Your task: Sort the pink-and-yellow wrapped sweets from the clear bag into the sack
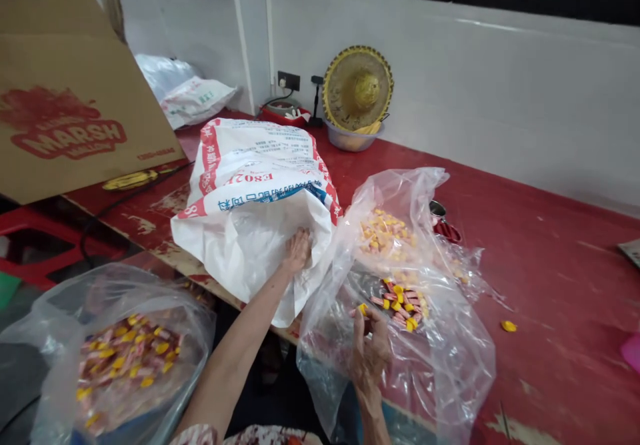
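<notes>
I have a small pink piece with a yellow cap (361, 309) pinched between the thumb and fingertip of my right hand (369, 351), held over the open clear bag (455, 358). Just beyond those fingers, inside that bag, lies a loose pile of pink-and-yellow pieces (400, 306), and farther past them a second heap, mostly yellow (386, 230), shows blurred through the plastic. My left hand (299, 250) reaches into the mouth of a white printed sack (257, 155); its fingers lie against the pale inside, and I cannot tell whether they grip anything. To the right of my pinching fingers, clear of the bag, one yellow bit (509, 326) rests on the red table (560, 265). Well left of them, nearer my body, another clear bag (55, 318) holds more capped pieces (133, 351). Far beyond my left fingers, a round yellow-rimmed hat (356, 88) leans over a pale basin (350, 141), and a cardboard box (75, 108) stands off to their left.
</notes>
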Available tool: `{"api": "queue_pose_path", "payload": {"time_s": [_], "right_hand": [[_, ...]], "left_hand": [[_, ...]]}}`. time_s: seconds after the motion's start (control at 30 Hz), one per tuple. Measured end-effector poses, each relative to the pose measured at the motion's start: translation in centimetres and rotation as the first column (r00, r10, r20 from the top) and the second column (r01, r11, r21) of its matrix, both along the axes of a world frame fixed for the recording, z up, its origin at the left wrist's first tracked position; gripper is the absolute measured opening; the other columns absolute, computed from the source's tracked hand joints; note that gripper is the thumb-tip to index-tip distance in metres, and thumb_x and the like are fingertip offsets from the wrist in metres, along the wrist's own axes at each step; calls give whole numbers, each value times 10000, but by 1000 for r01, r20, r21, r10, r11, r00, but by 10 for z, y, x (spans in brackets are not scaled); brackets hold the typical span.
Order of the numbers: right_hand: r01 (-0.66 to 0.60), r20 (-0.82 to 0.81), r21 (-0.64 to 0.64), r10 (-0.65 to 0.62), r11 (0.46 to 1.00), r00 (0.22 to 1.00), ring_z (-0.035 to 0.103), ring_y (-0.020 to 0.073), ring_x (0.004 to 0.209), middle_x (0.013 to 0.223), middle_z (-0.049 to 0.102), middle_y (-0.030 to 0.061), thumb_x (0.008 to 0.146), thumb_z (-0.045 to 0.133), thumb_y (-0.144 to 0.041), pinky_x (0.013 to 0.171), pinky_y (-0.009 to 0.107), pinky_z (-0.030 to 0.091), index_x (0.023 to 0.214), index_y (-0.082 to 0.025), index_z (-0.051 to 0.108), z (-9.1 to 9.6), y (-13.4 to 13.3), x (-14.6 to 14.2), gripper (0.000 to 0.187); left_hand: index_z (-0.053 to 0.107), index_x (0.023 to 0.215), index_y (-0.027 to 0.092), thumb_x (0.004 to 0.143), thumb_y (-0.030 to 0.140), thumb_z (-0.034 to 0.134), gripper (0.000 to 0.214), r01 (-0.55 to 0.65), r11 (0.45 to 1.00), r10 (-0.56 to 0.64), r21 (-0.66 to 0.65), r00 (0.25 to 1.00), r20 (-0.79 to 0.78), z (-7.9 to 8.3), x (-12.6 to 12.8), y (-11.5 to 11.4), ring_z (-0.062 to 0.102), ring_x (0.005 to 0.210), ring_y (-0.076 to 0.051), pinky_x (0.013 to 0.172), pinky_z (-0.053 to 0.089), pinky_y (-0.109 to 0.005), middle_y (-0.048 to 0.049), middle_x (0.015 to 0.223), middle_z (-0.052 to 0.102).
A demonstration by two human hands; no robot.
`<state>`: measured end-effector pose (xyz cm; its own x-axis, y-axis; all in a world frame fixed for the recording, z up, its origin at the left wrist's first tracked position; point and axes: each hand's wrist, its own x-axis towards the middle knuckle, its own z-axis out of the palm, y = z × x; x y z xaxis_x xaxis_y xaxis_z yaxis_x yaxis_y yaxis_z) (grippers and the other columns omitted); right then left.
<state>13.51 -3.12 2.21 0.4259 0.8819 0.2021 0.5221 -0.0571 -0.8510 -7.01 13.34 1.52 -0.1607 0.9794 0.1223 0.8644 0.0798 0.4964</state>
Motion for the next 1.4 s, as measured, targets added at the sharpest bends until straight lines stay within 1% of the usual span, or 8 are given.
{"api": "queue_pose_path", "payload": {"time_s": [0.27,0.43,0.63,0.83,0.97,1.1,1.23,1.4], "right_hand": [[-128,17,-45,129,991,992,684,232,671,792,771,72,935,452,-870,674,334,496,929,-214,727,-11,0,9,711],[-37,-25,25,37,999,999,669,218,712,871,777,91,965,490,-804,714,332,515,964,-203,715,-1,3,3,641],[-348,-25,-52,347,936,938,654,207,626,747,732,44,991,459,-784,625,312,491,880,-226,692,-5,4,-17,614],[-159,13,54,158,986,987,657,204,657,796,739,54,1021,464,-740,662,316,504,963,-209,702,2,2,-10,585],[-209,36,26,208,978,977,669,197,671,804,742,52,1024,436,-743,665,310,501,939,-215,700,-4,4,-8,596],[-247,-12,-5,247,969,969,657,196,671,769,727,46,1017,456,-728,671,311,499,828,-225,680,-3,7,-12,583],[-131,-96,48,135,990,986,650,183,687,818,740,41,1032,513,-633,689,302,503,867,-219,696,7,10,-16,481],[-157,-98,-10,155,988,983,642,191,700,813,748,52,1005,499,-651,730,320,490,796,-227,669,7,17,-16,502]], "left_hand": [[698,992,190,958,124,501,210,-30,976,10,-218,996,-92,28,-43,-32,700,1022,-252,891,538,-344,-121,1089,728],[674,1188,205,1029,212,469,258,-66,975,46,-211,994,-98,39,-48,-35,688,1095,-247,936,526,-345,-130,1274,687],[560,1468,192,975,95,411,524,-72,983,72,-166,997,-7,39,-13,4,643,1276,-282,1080,498,-407,-182,1527,568],[647,1318,144,894,97,488,455,-24,984,39,-176,996,78,40,-34,5,663,1254,-319,1085,497,-425,-199,1381,667],[695,1024,179,831,193,608,212,0,974,40,-228,985,169,47,-64,-15,719,976,-247,855,566,-319,-105,1022,757],[680,1059,191,864,434,594,323,33,979,44,-203,932,361,63,-78,-58,607,616,-125,537,494,-231,-44,993,744],[706,1027,193,738,578,741,483,72,990,27,-125,757,653,83,-66,-98,471,484,-85,410,373,-188,30,712,630],[733,1120,184,746,611,742,568,213,950,32,-228,660,750,91,-36,-118,386,414,-74,360,290,-172,75,561,504]]}}
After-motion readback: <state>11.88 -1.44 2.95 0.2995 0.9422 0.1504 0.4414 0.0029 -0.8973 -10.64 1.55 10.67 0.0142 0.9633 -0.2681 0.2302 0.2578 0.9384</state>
